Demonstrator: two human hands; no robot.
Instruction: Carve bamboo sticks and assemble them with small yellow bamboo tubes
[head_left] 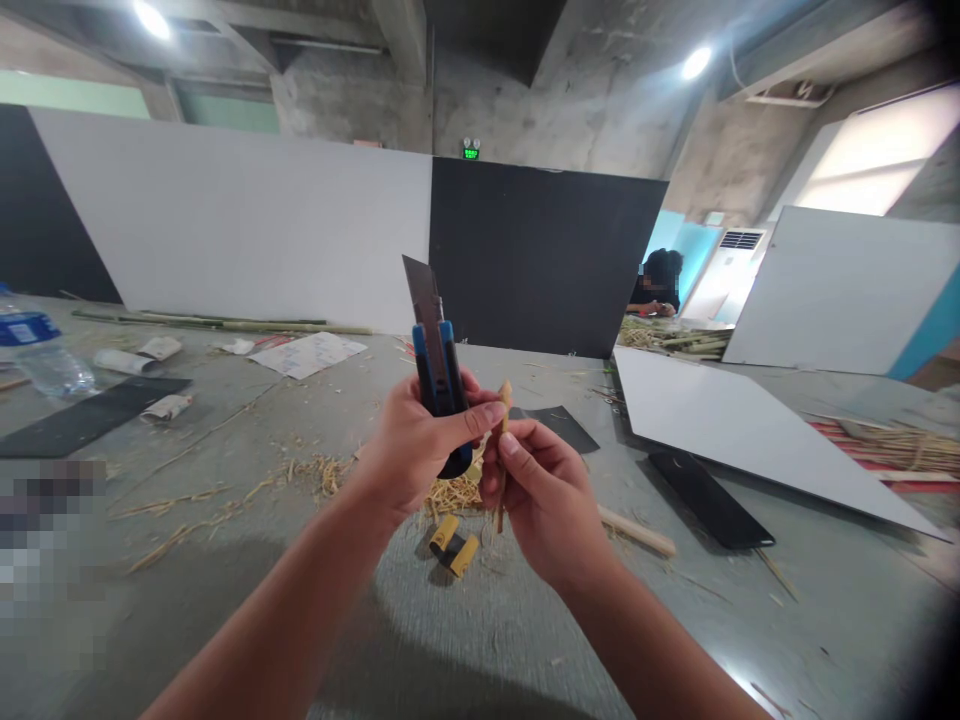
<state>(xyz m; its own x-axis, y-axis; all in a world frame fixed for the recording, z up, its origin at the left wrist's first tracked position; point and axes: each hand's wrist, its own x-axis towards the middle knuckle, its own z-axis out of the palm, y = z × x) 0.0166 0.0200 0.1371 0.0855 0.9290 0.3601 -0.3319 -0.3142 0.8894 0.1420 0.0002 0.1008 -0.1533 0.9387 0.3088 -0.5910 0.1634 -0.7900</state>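
My left hand point(420, 440) is closed round a blue and black utility knife point(439, 375), its blade extended and pointing up. My right hand point(544, 495) pinches a thin bamboo stick point(502, 440) held upright, right beside the knife handle; my left thumb reaches across to touch the stick's top. Both hands hover above the grey table point(300, 560). Below them lies a heap of straw-like shavings point(450, 492) and a small yellow and black object point(454, 543).
A wooden stick point(636, 531) and a black phone point(709, 497) lie to the right, by a large white board point(742, 425). Black sheets point(86, 415), paper point(307, 353), a water bottle point(41, 355) and long bamboo poles point(225, 323) are on the left. A person point(658, 283) sits at the far back.
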